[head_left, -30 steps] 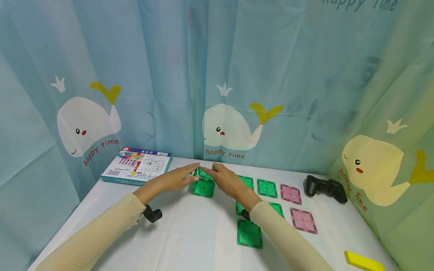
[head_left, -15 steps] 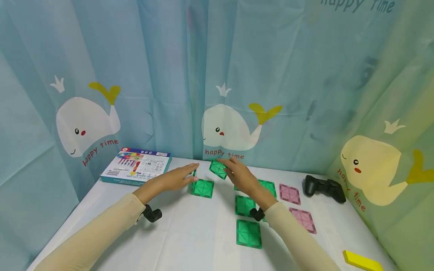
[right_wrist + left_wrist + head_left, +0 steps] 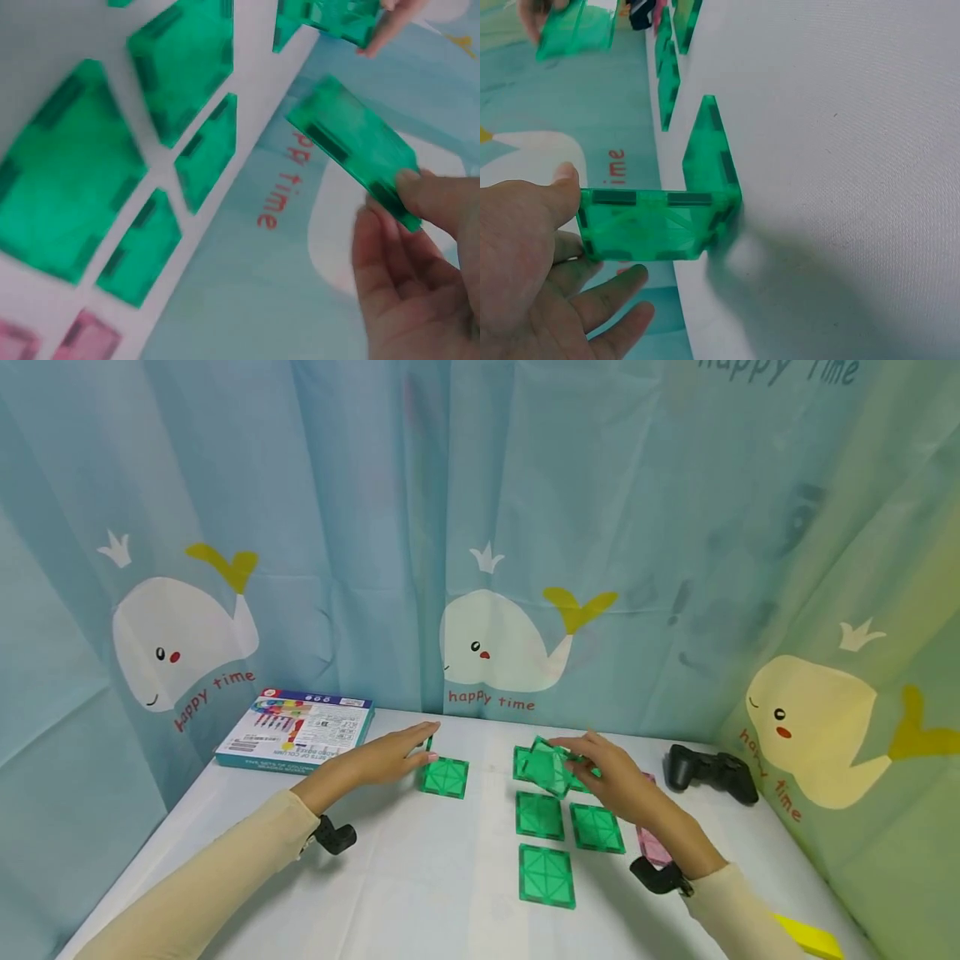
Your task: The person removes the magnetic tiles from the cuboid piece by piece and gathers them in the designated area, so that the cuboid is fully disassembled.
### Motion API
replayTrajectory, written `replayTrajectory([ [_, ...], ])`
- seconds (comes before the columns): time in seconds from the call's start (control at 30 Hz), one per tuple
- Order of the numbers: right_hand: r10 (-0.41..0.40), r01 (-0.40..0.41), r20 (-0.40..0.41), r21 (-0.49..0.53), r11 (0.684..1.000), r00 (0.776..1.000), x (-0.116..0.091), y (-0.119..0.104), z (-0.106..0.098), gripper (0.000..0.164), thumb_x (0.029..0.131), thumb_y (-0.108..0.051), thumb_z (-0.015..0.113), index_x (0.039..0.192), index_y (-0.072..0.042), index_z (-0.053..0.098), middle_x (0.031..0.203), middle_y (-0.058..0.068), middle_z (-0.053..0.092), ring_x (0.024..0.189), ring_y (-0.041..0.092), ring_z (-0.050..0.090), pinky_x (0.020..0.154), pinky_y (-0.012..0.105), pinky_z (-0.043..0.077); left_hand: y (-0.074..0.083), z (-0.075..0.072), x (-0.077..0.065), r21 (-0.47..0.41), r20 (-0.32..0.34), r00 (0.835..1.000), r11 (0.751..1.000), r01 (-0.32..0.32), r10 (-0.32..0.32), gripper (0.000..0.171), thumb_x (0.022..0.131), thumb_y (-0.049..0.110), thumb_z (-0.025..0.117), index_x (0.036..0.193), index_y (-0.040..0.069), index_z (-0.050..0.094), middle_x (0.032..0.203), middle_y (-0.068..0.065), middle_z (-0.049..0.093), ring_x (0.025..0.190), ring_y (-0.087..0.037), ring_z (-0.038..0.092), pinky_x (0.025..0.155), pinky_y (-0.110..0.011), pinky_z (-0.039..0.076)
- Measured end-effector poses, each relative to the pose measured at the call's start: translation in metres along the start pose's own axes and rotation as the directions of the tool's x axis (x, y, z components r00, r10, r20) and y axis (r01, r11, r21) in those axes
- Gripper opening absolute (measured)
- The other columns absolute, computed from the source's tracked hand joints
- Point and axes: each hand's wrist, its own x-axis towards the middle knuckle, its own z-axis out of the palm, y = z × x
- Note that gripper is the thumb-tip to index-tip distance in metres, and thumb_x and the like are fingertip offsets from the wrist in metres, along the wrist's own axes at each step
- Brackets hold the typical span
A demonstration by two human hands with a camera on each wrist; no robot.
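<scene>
My left hand [image 3: 367, 762] pinches the top of a green magnetic tile [image 3: 645, 225] between thumb and fingers. This tile stands upright along one edge of a flat green magnetic tile [image 3: 445, 777], and the two meet at a corner in the left wrist view. Farther right, my right hand [image 3: 622, 781] holds another see-through green magnetic tile [image 3: 546, 767] by its edge, thumb on one face and fingers on the other. That tile hangs tilted above a group of flat green tiles [image 3: 539, 816], covering parts of the back ones.
A pink tile [image 3: 651, 846] shows partly behind my right forearm. At the right lies a black game controller [image 3: 712, 772], with a yellow block [image 3: 810, 937] nearer the front. A flat printed box [image 3: 300, 727] sits at the back left. Whale-print curtains [image 3: 495, 643] border the table.
My right hand has left the upright tile beside my left hand and moved right with a green tile, now over the flat group. My left hand keeps its place.
</scene>
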Motion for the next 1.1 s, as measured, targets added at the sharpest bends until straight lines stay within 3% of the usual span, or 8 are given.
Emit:
replayTrajectory([
  [0.13,0.064,-0.077,0.130,0.094,0.993,0.989,-0.030,0.007,-0.017,0.042,0.104,-0.002,0.064,0.145,-0.010,0.063,0.110,0.002,0.063,0.091,0.009,0.062,0.078,0.026,0.058,0.000,0.000,0.001,-0.012,-0.001,1.000,1.000,-0.005,0.005,0.068,0.115,0.039,0.044,0.169,0.004,0.021,0.175,-0.019,0.020,0.162,-0.034,0.020,0.131,-0.052,0.020],
  [0.23,0.074,-0.131,0.243,0.228,0.965,0.967,-0.051,0.015,-0.026,0.039,0.107,-0.006,0.060,0.146,-0.007,0.061,0.109,0.009,0.063,0.088,0.010,0.059,0.074,0.026,0.055,-0.001,0.001,0.001,-0.017,-0.005,1.000,1.000,-0.013,0.013,0.067,0.115,0.037,0.044,0.168,0.003,0.021,0.174,-0.019,0.021,0.162,-0.035,0.020,0.131,-0.052,0.020],
  [0.37,0.063,-0.226,0.392,0.384,0.895,0.918,-0.077,0.027,-0.031,0.037,0.111,-0.010,0.055,0.147,-0.003,0.060,0.108,0.013,0.062,0.087,0.012,0.057,0.072,0.029,0.053,0.000,0.001,-0.001,-0.014,-0.012,1.000,1.000,-0.013,0.013,0.066,0.115,0.036,0.045,0.168,0.003,0.022,0.174,-0.019,0.022,0.162,-0.035,0.021,0.131,-0.053,0.021],
  [0.53,0.050,-0.351,0.527,0.489,0.799,0.848,-0.100,0.041,-0.028,0.036,0.111,-0.009,0.052,0.146,-0.002,0.059,0.111,0.014,0.060,0.093,0.013,0.056,0.077,0.030,0.054,-0.001,0.001,0.000,-0.006,-0.012,1.000,1.000,-0.017,0.017,0.067,0.115,0.035,0.045,0.167,0.001,0.022,0.174,-0.019,0.022,0.162,-0.035,0.021,0.131,-0.052,0.021],
  [0.63,0.033,-0.376,0.559,0.512,0.773,0.829,-0.108,0.047,-0.023,0.035,0.111,-0.007,0.052,0.145,0.001,0.060,0.118,0.016,0.060,0.095,0.011,0.056,0.078,0.028,0.053,-0.003,0.001,0.002,0.001,-0.011,1.000,1.000,-0.018,0.018,0.066,0.116,0.035,0.044,0.167,0.000,0.023,0.174,-0.019,0.023,0.162,-0.035,0.021,0.131,-0.052,0.022],
  [0.7,0.049,-0.384,0.561,0.498,0.778,0.826,-0.111,0.049,-0.018,0.034,0.110,-0.007,0.054,0.142,0.002,0.062,0.117,0.014,0.060,0.091,0.010,0.053,0.074,0.026,0.050,-0.001,0.000,0.001,0.002,-0.008,1.000,1.000,-0.009,0.009,0.066,0.115,0.034,0.045,0.167,0.000,0.022,0.174,-0.018,0.023,0.162,-0.035,0.021,0.131,-0.052,0.021],
  [0.83,0.124,-0.380,0.524,0.417,0.826,0.843,-0.113,0.048,-0.009,0.030,0.106,-0.009,0.062,0.134,0.003,0.067,0.111,0.009,0.061,0.083,0.009,0.048,0.066,0.024,0.043,0.002,-0.002,-0.002,0.002,-0.007,1.000,1.000,0.006,-0.006,0.065,0.115,0.033,0.045,0.167,0.001,0.023,0.174,-0.018,0.023,0.162,-0.034,0.021,0.131,-0.051,0.021],
  [1.1,0.200,-0.330,0.428,0.256,0.908,0.881,-0.114,0.037,0.004,0.020,0.101,-0.006,0.069,0.120,0.000,0.070,0.107,0.006,0.066,0.088,0.004,0.054,0.075,0.021,0.051,0.001,-0.004,-0.005,0.001,-0.010,1.000,1.000,0.016,-0.016,0.065,0.116,0.032,0.045,0.168,0.002,0.022,0.174,-0.017,0.023,0.162,-0.034,0.021,0.131,-0.051,0.021],
])
